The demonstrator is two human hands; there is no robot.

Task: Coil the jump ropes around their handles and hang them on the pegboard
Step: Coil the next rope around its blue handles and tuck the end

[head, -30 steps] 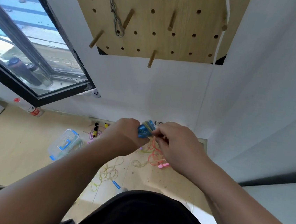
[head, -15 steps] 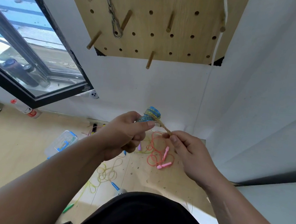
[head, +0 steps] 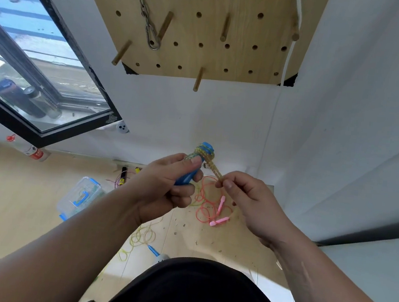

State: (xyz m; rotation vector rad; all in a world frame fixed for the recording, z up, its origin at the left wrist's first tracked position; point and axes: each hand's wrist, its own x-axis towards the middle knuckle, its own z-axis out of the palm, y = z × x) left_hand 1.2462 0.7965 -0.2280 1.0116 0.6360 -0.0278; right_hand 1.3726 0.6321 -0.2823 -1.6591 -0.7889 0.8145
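Observation:
My left hand [head: 165, 189] grips the blue handles [head: 201, 162] of a jump rope, with yellow-green rope wound around their upper end. My right hand [head: 247, 200] pinches a short taut stretch of that rope [head: 212, 168], pulled out to the lower right of the handles. Above on the wall hangs the wooden pegboard [head: 206, 28] with several wooden pegs and a metal chain [head: 146, 15]. On the floor below lie a pink jump rope [head: 212, 208] with pink handles and a loose yellow-green rope [head: 142, 237] with a blue handle.
A clear plastic box with blue clasps [head: 80, 197] sits on the wooden floor at left. A window [head: 29, 71] is at upper left, with a bottle [head: 31, 151] below it. A white cord [head: 283, 85] runs down the wall. Small items lie by the skirting.
My hands have parted and risen. The right hand has drawn a short length of rope out from the wound handles, which the left hand now holds more upright.

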